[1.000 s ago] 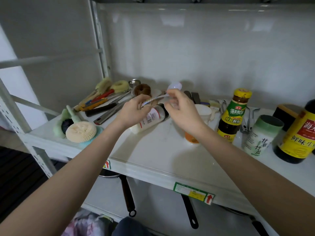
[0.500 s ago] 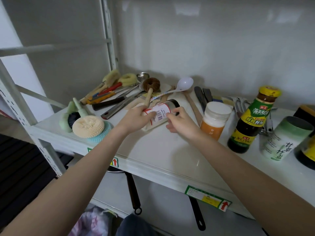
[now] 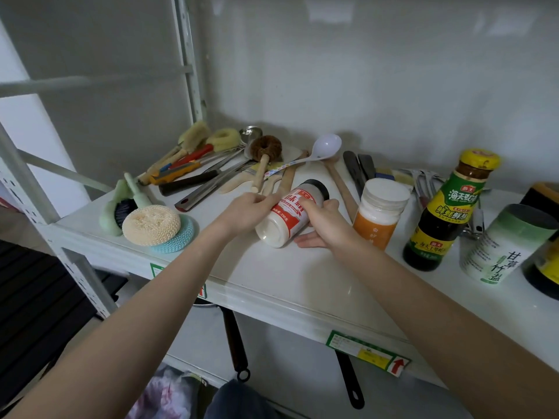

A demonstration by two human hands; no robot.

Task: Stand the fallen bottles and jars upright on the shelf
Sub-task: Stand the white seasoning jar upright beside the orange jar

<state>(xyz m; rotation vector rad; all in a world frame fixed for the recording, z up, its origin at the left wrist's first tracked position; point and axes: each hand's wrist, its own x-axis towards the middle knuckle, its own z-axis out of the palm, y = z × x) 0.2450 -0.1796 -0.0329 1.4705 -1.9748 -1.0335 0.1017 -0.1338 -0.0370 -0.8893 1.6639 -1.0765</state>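
Observation:
A white jar with a red label and black cap [image 3: 287, 217] is tilted over the white shelf [image 3: 302, 285], its base toward me and its cap pointing away. My left hand [image 3: 246, 211] grips its left side and my right hand [image 3: 322, 223] wraps its right side. To the right, an orange jar with a white lid [image 3: 378, 213], a dark sauce bottle with a yellow cap [image 3: 444, 213] and a green-and-white salt canister [image 3: 499, 243] stand upright. A further dark bottle [image 3: 544, 267] is cut off at the right edge.
Brushes, knives, wooden spoons and a white ladle [image 3: 320, 149] lie in a heap at the back left. Scrub pads [image 3: 154, 226] and a green brush [image 3: 121, 207] sit at the front left corner. Metal utensils [image 3: 423, 182] lie behind the jars. Pan handles [image 3: 236, 343] hang below the shelf.
The white ladle has been let go and lies at the back. Both hands took hold of the white jar and lifted it, tilting its base toward me.

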